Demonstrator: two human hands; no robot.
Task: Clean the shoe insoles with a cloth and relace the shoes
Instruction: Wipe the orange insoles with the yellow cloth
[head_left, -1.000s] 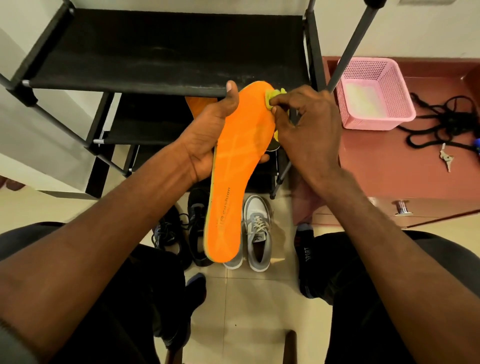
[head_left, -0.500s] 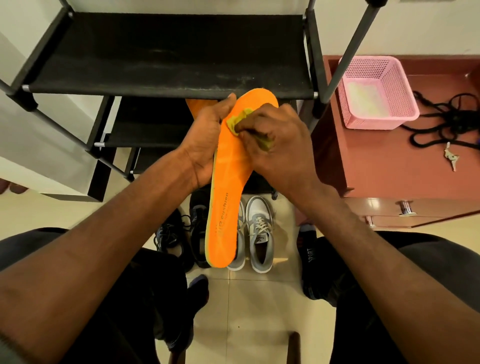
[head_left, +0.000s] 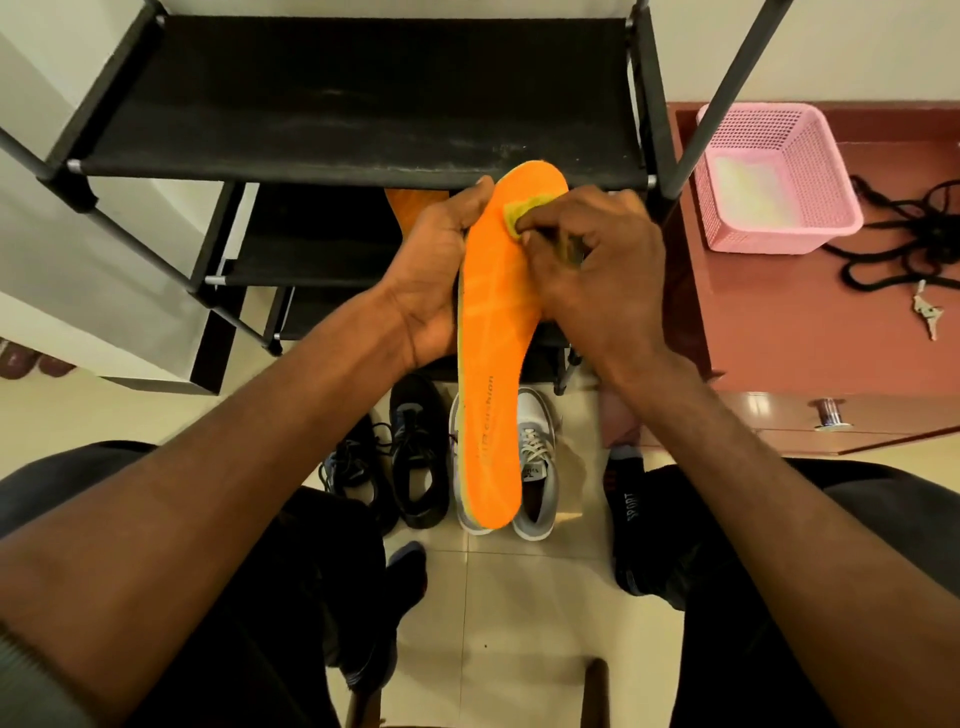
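Note:
My left hand (head_left: 431, 275) grips a long orange insole (head_left: 496, 353) by its left edge, toe end pointing away from me. A small yellow-green cloth (head_left: 514, 213) is pressed on the insole's toe area by my right hand (head_left: 597, 270), whose fingers are closed on it. A second orange insole (head_left: 408, 205) shows partly behind my left hand, on the rack's lower shelf. On the floor below stand a black pair of shoes (head_left: 410, 452) and a grey-and-white pair (head_left: 535, 457), partly hidden by the held insole.
A black shoe rack (head_left: 363, 104) stands straight ahead. To the right is a red-brown cabinet (head_left: 810, 343) with a pink basket (head_left: 774, 176), black laces (head_left: 914, 234) and keys (head_left: 927, 317) on it. My socked feet rest on the tiled floor.
My right hand brought the cloth from the insole's right toe edge onto its surface, then slid it slightly back toward the toe. The left hand keeps holding the insole.

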